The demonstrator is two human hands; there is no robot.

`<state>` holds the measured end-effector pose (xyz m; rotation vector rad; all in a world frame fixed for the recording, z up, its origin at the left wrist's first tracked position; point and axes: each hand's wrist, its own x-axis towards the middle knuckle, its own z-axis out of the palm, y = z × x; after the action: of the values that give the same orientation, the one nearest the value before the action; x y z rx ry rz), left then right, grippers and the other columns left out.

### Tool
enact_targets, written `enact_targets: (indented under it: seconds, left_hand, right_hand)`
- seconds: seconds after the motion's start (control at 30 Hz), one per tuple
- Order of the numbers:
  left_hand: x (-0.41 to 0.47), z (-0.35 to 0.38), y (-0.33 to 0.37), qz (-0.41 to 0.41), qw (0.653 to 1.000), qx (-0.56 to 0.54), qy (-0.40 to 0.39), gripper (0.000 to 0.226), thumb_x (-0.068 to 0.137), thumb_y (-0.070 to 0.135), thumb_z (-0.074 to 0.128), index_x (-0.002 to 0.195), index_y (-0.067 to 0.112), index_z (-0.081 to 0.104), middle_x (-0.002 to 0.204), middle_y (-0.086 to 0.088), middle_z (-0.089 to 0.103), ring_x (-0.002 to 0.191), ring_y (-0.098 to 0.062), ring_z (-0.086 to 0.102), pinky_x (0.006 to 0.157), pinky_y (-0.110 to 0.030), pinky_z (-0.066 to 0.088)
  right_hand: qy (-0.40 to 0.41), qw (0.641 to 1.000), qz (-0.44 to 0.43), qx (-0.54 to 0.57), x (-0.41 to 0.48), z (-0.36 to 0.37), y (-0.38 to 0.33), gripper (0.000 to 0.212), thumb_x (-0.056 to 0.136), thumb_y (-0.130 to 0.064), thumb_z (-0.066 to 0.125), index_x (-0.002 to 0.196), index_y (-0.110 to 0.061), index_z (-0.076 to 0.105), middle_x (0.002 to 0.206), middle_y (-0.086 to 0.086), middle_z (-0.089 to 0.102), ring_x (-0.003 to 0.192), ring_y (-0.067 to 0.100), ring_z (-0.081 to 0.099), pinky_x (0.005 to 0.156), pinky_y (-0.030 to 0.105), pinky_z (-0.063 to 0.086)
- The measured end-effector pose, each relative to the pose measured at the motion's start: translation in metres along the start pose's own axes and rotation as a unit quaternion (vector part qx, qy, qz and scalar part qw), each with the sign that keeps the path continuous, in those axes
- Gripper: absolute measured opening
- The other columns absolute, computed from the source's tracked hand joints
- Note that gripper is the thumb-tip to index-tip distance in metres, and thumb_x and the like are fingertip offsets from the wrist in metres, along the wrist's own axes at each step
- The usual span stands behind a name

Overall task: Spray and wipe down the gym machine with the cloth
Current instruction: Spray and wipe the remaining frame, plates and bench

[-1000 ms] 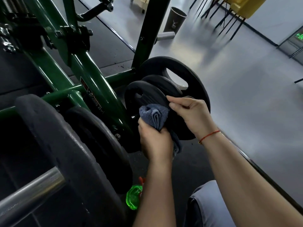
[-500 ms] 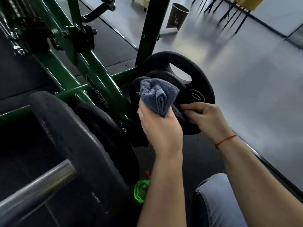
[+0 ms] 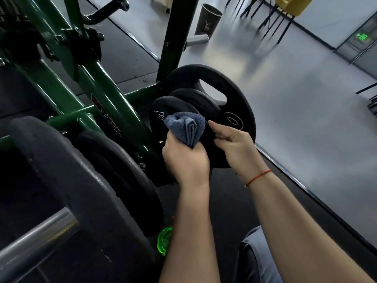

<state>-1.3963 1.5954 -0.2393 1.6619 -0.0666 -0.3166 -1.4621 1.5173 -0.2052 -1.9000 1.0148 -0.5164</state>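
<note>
Clutching bunched cloth (image 3: pixel 184 127) in left hand (image 3: pixel 185 160) at frame centre, in front of small weight plates (image 3: pixel 175 105). Just raised right hand (image 3: pixel 234 146) to cloth's edge, fingers half-curled, hold unclear: likely refolding before further wiping.

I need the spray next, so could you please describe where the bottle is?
Find the dark green machine frame, then the big black plate on the steel bar nearest the camera. Low past its edge, beside the left forearm, peeks the spray bottle: the only neon-green, see-through thing among black plates.
</note>
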Motion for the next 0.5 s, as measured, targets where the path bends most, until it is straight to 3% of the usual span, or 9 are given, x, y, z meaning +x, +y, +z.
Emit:
enact_targets:
  seconds: [0.1,0.2,0.3,0.37,0.43,0.5]
  left_hand:
    - [-0.004,-0.005,0.004,-0.04,0.998,-0.048,-0.029,0.016,0.082,0.01,0.068,0.097,0.012,0.063,0.08,0.003,0.063,0.074,-0.016,0.059,0.065,-0.014,0.04]
    - [-0.003,-0.012,0.009,-0.132,0.969,-0.201,-0.056,0.011,0.08,0.001,0.067,0.085,0.01,0.063,0.067,0.005,0.059,0.062,-0.012,0.053,0.063,-0.027,0.045]
    - [-0.007,-0.021,0.014,-0.217,0.902,-0.362,-0.094,0.017,0.069,0.004,0.066,0.085,0.007,0.064,0.075,-0.007,0.063,0.074,-0.024,0.062,0.067,-0.037,0.05]
    - [-0.012,-0.022,0.02,-0.238,0.869,-0.416,-0.125,0.032,0.066,0.007,0.065,0.098,0.004,0.066,0.085,-0.013,0.066,0.082,-0.029,0.066,0.074,-0.041,0.054]
    - [-0.015,-0.024,0.027,-0.215,0.87,-0.417,-0.148,0.035,0.077,0.003,0.068,0.112,0.005,0.065,0.097,-0.015,0.072,0.092,-0.031,0.071,0.084,-0.044,0.058]
    - [-0.017,-0.025,0.034,-0.166,0.874,-0.414,-0.194,0.044,0.081,0.014,0.075,0.123,0.011,0.062,0.113,-0.015,0.073,0.106,-0.031,0.071,0.095,-0.047,0.057]
  right_hand:
    - [-0.002,1.0,0.015,0.018,-0.003,-0.003,-0.001,0.049,0.092,0.014,0.05,0.126,-0.02,0.063,0.101,-0.013,0.069,0.083,-0.014,0.063,0.076,0.006,0.046]
    - [-0.009,0.999,0.02,0.026,-0.004,-0.005,-0.003,0.045,0.094,0.011,0.052,0.123,-0.021,0.066,0.107,-0.011,0.07,0.098,-0.008,0.064,0.085,0.012,0.05]
    - [-0.013,1.0,0.011,-0.013,-0.003,-0.004,-0.011,0.034,0.095,0.001,0.058,0.123,-0.015,0.069,0.117,-0.007,0.07,0.113,0.004,0.063,0.103,0.024,0.048]
    - [0.009,0.999,-0.028,-0.042,-0.009,-0.007,-0.023,0.032,0.095,0.0,0.058,0.122,-0.013,0.07,0.119,-0.006,0.07,0.111,0.0,0.062,0.102,0.019,0.047]
    - [0.029,0.995,-0.091,-0.034,-0.017,-0.009,-0.037,0.035,0.095,0.004,0.056,0.12,-0.016,0.071,0.117,-0.006,0.07,0.109,-0.001,0.063,0.098,0.017,0.048]
    - [0.014,0.992,-0.122,-0.043,-0.021,-0.013,-0.047,0.037,0.096,0.002,0.055,0.118,-0.022,0.072,0.114,-0.007,0.071,0.108,0.004,0.065,0.098,0.027,0.052]
